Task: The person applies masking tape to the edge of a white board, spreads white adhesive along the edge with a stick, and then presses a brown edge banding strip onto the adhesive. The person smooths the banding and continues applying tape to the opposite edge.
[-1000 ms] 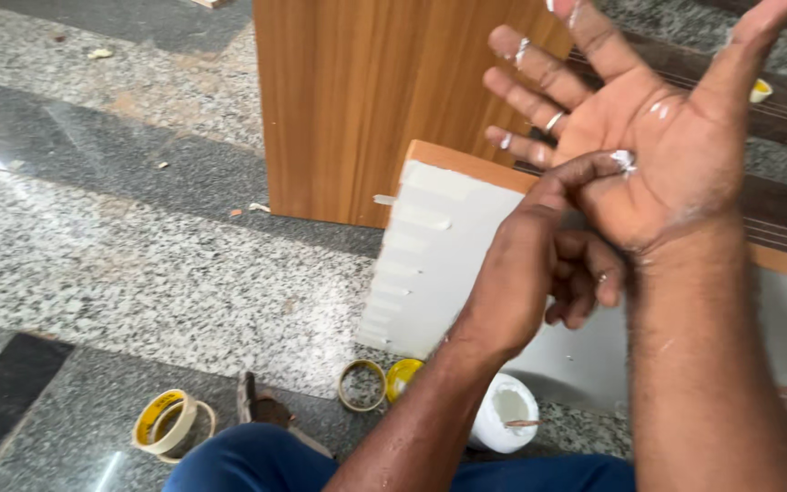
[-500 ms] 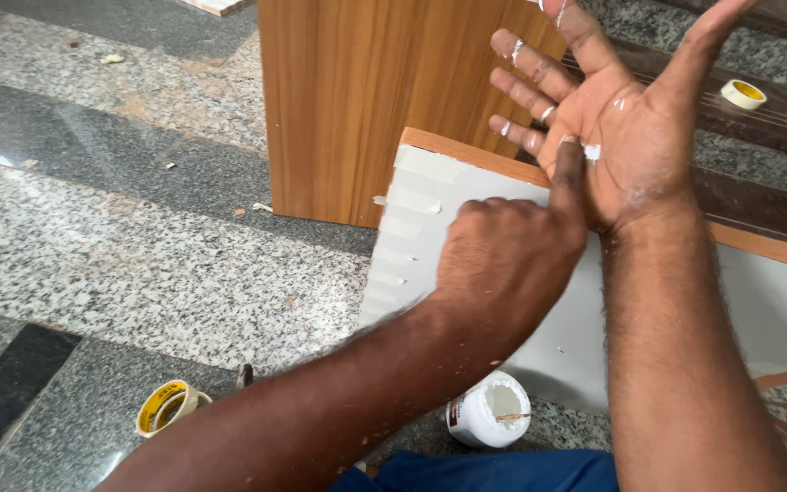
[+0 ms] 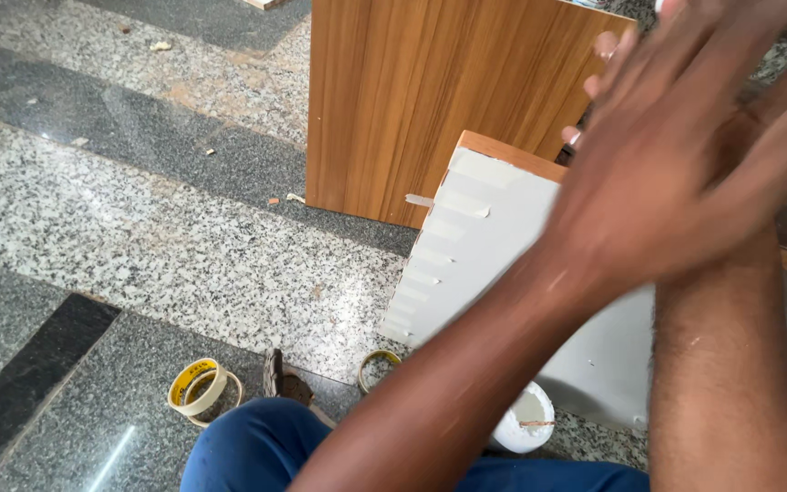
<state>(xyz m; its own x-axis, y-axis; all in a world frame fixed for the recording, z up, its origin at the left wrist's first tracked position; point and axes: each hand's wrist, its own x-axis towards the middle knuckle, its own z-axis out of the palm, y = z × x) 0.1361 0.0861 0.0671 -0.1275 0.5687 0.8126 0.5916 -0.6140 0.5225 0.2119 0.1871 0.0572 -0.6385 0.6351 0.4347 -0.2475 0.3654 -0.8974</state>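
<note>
Two hands pressed together: left hand [image 3: 658, 182], right hand [image 3: 776, 118]; two tape rolls [image 3: 195, 387].

The floor [image 3: 138, 237] is polished granite, with speckled grey bands and darker bands between them. A tall wooden panel [image 3: 412, 100] with brown grain stands upright at the far side. A white board [image 3: 494, 246] with a wooden edge lies in front of it, and short strips of pale tape sit along its left edge. Near the bottom left lies a yellow tape roll [image 3: 198, 387] (flat on the floor). To its right are a second, smaller roll [image 3: 375, 364] and a white round container [image 3: 526, 419].
</note>
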